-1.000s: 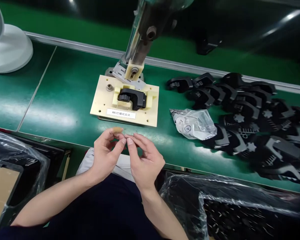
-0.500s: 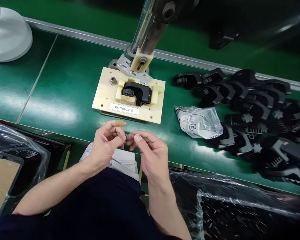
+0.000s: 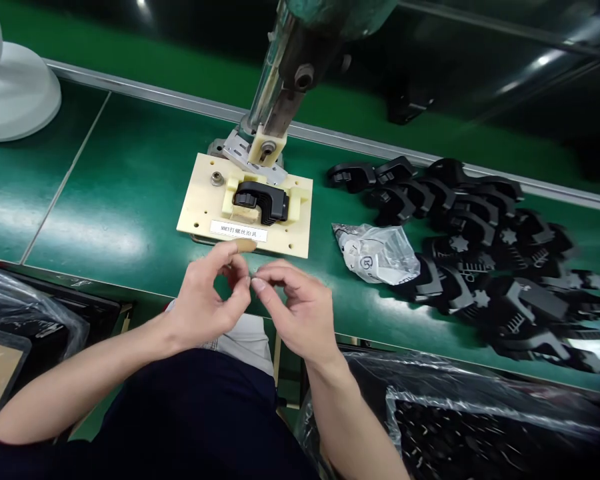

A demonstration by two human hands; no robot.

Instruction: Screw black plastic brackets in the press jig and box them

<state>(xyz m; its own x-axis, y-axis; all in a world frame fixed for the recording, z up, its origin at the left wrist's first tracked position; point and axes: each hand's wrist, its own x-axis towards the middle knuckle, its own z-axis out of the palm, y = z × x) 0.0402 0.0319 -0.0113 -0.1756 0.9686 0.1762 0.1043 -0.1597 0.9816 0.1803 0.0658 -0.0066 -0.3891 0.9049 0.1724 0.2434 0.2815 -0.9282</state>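
Head view: the left hand (image 3: 205, 303) and right hand (image 3: 295, 310) meet at the near edge of the green table (image 3: 120, 213), fingertips almost touching. Both hands' fingers are curled into a pinch, seemingly on something tiny between them; it is too small to make out, so what they grasp cannot be told. A bandage wraps the left forefinger. Just beyond the hands lies a cream fixture plate (image 3: 200, 213) holding a black plastic part (image 3: 260, 200) under a press head (image 3: 280, 100). To the right lie a clear plastic bag (image 3: 377, 252) and a pile of black parts (image 3: 480, 253). A white fan base (image 3: 15, 100) stands far left.
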